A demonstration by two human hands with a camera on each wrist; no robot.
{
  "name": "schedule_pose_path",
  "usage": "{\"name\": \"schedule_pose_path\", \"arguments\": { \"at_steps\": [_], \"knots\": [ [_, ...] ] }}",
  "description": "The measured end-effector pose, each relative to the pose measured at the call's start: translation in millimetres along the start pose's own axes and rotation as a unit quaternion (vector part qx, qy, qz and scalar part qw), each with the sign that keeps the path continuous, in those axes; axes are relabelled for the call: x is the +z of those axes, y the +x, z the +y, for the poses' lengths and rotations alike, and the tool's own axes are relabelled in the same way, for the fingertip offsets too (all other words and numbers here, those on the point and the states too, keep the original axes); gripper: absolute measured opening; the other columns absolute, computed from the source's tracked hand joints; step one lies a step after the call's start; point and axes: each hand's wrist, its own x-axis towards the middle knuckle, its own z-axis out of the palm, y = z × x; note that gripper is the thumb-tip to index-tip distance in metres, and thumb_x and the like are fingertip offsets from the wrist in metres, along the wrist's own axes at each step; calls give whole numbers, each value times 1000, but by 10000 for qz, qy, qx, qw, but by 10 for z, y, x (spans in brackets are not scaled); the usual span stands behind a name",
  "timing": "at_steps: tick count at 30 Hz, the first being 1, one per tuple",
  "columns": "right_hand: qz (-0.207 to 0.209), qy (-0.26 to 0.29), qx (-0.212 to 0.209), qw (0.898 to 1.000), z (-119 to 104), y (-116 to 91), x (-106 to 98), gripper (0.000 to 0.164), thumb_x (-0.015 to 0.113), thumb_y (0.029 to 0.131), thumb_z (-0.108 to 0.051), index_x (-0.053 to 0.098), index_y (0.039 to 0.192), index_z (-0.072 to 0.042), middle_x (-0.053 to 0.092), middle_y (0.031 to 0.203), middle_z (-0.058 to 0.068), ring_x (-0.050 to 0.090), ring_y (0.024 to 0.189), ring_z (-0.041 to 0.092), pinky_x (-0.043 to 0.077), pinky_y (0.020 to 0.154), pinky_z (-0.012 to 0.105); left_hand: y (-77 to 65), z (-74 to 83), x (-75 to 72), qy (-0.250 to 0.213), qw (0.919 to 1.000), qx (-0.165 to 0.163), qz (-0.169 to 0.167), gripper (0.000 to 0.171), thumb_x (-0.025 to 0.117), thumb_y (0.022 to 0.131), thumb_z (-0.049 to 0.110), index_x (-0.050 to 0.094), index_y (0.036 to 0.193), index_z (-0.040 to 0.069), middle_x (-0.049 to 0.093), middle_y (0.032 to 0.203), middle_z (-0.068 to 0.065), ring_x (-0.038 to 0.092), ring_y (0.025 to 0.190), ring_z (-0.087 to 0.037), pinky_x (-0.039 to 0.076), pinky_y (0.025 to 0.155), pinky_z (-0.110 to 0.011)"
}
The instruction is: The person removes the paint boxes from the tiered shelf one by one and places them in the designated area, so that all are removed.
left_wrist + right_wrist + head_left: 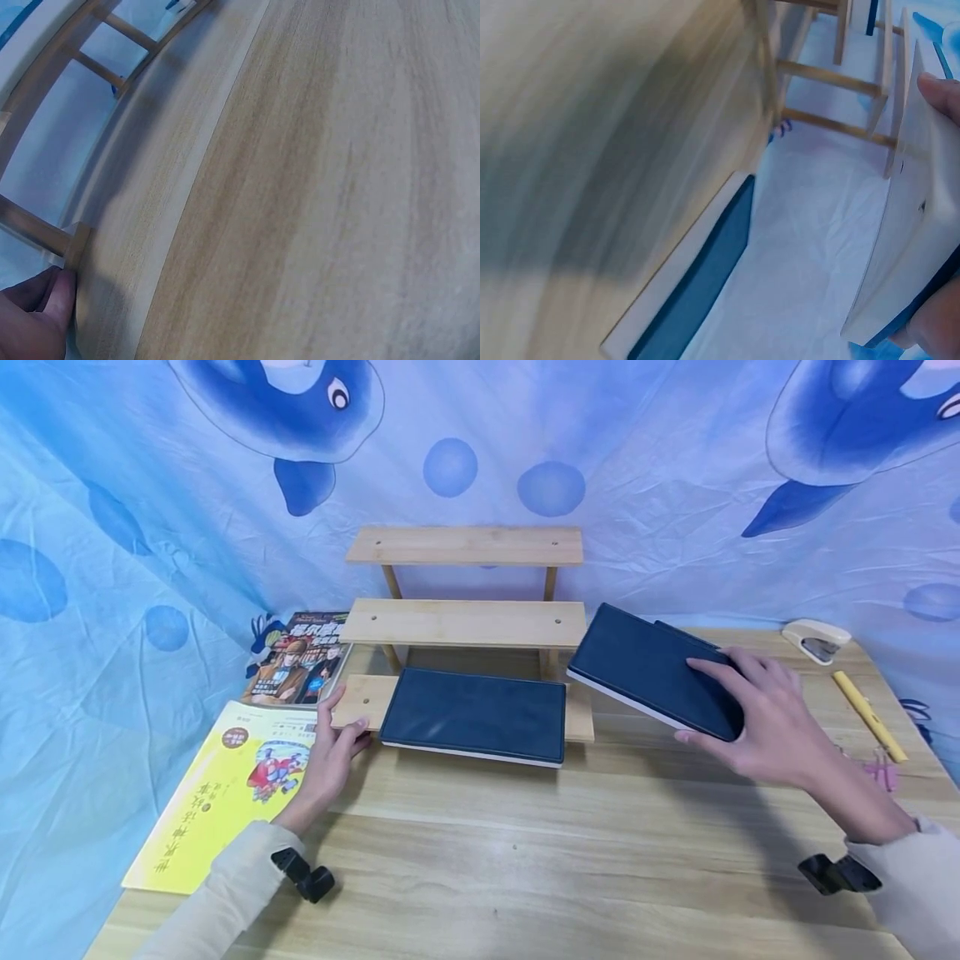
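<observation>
Dark-blue boards [472, 714], I count three: at left, the left hand [330, 760] pinches one end of the three-tier wooden stand [465, 545], where a board overhangs the lowest tier [367, 700]; tabletop [517, 860] stretches in front; the right hand [765, 714] grips another, tilted, near the middle tier [465, 622], the third partly hidden behind

The head view is brightly and evenly lit, apparently from above; a soft shadow is cast on the wooden tabletop [510, 877] below the right hand [772, 718], and a faint sheen is caught by the dark panel [474, 714] on the wooden step shelf [465, 623]. The wrist views are dimmer, bluish and soft — straight edges are bowed by lens distortion, fine detail lost.
</observation>
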Motion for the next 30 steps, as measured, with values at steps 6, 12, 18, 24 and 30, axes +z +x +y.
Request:
{"name": "schedule_pose_path", "arguments": {
  "at_steps": [6,12,18,24,30],
  "knots": [
    [78,130,75,9999,106,-192,16,83,80,53,-42,52,126,-14,45,120,24,38,105,45,27,77,60,-12,5,-6,17,10000,11,8,59,44,95,29,10,143,32,-1,147,-11,42,117,-32,45,92,-35],
    [-112,98,348,9993,217,-365,71,84,80,54,-42,50,128,-14,45,119,24,37,102,48,24,76,63,-13,0,-7,-9,10000,-2,-30,60,44,94,30,10,143,32,-4,147,-11,42,117,-32,45,93,-36],
    [-194,1,475,9987,335,-506,172,83,80,55,-43,51,127,-14,45,118,23,38,99,48,26,71,60,-23,6,-1,-16,10000,3,-8,59,44,95,29,10,143,33,-8,148,-10,41,118,-31,45,93,-35],
    [-341,-43,546,9979,416,-605,287,82,79,56,-44,50,126,-14,45,117,25,38,100,50,25,75,64,-22,3,1,-9,10000,38,-14,59,42,95,29,9,143,32,-3,149,-5,41,118,-31,44,94,-36],
    [-545,-159,642,9963,473,-661,382,80,78,59,-46,50,127,-14,45,116,24,39,100,48,29,72,59,-8,2,1,-8,10000,-10,-22,59,42,95,27,8,143,31,-2,148,-8,40,119,-31,44,94,-36]
  ]
}}
